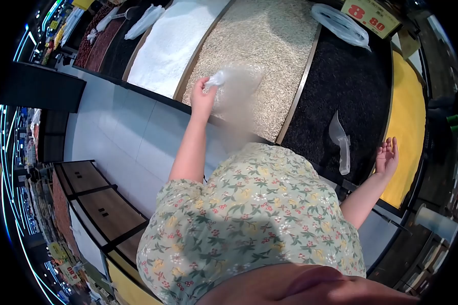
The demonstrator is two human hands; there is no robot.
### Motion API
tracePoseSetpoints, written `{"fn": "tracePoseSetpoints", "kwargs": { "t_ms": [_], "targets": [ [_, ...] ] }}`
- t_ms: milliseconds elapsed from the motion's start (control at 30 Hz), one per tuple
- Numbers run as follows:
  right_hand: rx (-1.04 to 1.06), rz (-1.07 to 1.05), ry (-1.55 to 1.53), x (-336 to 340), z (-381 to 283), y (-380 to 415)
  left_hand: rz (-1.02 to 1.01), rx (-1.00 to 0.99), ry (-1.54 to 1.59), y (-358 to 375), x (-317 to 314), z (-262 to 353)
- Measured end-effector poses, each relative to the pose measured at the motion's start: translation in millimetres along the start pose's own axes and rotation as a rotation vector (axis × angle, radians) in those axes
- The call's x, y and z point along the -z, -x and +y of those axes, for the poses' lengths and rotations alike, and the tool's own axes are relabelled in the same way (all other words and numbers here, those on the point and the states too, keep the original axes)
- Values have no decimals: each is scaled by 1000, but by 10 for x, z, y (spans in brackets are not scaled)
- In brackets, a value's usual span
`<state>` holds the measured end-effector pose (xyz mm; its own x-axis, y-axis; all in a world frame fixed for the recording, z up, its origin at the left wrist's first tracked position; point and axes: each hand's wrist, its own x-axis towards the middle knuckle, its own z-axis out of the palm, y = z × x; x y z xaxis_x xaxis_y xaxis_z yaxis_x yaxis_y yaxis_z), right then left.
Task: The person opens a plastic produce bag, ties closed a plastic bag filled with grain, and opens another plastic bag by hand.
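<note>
My left hand [203,97] pinches the bunched top of a clear plastic bag [236,94]. The bag hangs over a bin of pale oat-like grain [262,38], its lower part smeared by motion. Over to the right, my right hand [387,158] has its fingers stretched out and holds nothing. It is above the border between a bin of black grain [351,81] and a bin of yellow grain [407,101]. A translucent plastic scoop [341,142] lies on the black grain, left of my right hand.
White grain [170,43] fills the bin left of the pale one. A roll of plastic bags [341,24] lies at the back by a yellow price sign [371,16]. Wooden dividers [300,84] separate the bins. A wood-panelled display stand [99,195] is at lower left.
</note>
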<state>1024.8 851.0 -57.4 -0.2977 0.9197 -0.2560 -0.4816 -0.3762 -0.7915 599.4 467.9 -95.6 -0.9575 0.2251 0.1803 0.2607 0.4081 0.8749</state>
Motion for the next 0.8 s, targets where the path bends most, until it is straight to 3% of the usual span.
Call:
{"fn": "tracePoseSetpoints", "kwargs": {
  "t_ms": [67,133,300,533,600,700,800],
  "targets": [
    [14,15,-10,-33,-7,103,-21,-4,-64,-37,-63,-72],
    [38,1,15,-97,-20,178,121,-291,-242,-141,-166,-252],
    [111,-77,100,-312,-116,423,-111,-170,-439,-277,-181,-224],
    [239,-306,195,-563,-268,722,-183,31,87,-458,-203,-591],
    [274,-337,209,-666,-302,821,-311,333,470,-424,-166,-599],
    [330,-448,244,-865,-346,1028,-369,449,614,-348,-143,-575],
    [436,-532,324,-1010,-352,1260,-362,376,559,-245,-90,-366]
  ]
}}
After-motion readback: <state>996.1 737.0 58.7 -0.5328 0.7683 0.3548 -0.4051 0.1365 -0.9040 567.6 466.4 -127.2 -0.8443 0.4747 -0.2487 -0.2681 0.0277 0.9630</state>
